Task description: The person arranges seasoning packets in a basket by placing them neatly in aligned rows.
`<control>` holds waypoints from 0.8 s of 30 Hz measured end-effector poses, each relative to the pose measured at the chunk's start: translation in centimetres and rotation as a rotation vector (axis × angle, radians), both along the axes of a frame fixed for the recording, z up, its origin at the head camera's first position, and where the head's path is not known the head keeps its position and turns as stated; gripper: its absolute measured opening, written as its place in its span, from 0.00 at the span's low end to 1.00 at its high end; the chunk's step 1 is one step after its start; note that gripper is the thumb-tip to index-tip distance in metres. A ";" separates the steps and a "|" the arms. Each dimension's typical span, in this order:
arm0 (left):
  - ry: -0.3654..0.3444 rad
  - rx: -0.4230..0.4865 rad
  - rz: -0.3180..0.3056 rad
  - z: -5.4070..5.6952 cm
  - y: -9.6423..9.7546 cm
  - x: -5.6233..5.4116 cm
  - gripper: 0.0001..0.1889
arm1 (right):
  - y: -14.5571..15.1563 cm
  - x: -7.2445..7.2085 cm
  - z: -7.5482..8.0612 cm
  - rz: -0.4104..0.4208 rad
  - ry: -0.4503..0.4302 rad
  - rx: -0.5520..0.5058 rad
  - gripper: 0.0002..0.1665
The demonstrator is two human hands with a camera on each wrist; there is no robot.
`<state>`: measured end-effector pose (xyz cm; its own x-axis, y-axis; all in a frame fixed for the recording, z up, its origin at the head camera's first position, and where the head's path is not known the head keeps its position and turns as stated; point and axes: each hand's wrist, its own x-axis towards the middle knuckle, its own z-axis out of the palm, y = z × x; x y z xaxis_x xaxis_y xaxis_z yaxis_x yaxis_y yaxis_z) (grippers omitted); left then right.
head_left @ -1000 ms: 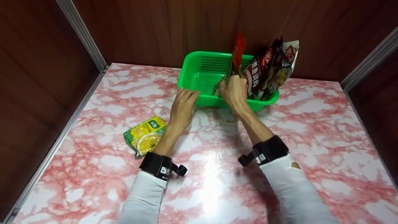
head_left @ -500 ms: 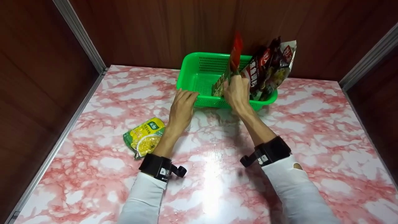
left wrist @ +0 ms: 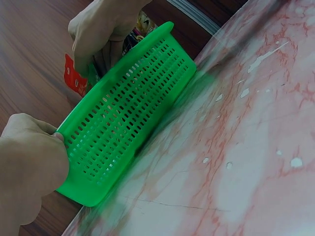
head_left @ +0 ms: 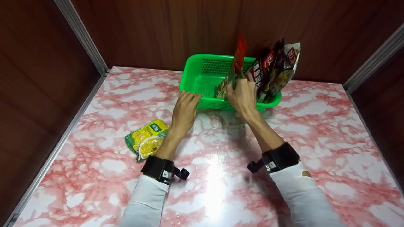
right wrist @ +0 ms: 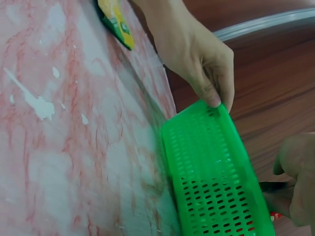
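A green plastic basket [head_left: 191, 71] with slotted walls stands at the back of the table. My left hand [head_left: 184, 111] grips its near rim at the left corner; the thumb is on the outer side in the right wrist view. Inside the basket, my right hand [head_left: 243, 98] holds a red-and-green food packet [head_left: 240, 56], standing upright near the middle. The fingertips of that hand are partly hidden behind the near wall. Close to its right, a dark seasoning packet [head_left: 258, 73] leans with another, white-edged packet [head_left: 288, 67] against the basket's right end.
A yellow-and-green corn packet [head_left: 147, 138] lies flat on the marbled table [head_left: 104, 176], beside the left forearm. Dark wood panels [head_left: 151, 34] enclose the back and both sides, with metal strips [head_left: 83, 37] at the corners.
My right hand has shifted slightly right and toward me, and the red-and-green packet sits a little lower. The left hand stays on the rim.
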<state>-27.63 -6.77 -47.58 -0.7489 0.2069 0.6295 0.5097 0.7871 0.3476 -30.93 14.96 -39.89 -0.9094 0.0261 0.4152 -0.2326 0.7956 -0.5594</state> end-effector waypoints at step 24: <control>-0.004 0.013 0.005 -0.1 0.1 -0.1 0.13 | 7.4 3.4 -4.1 0.248 0.393 0.178 0.21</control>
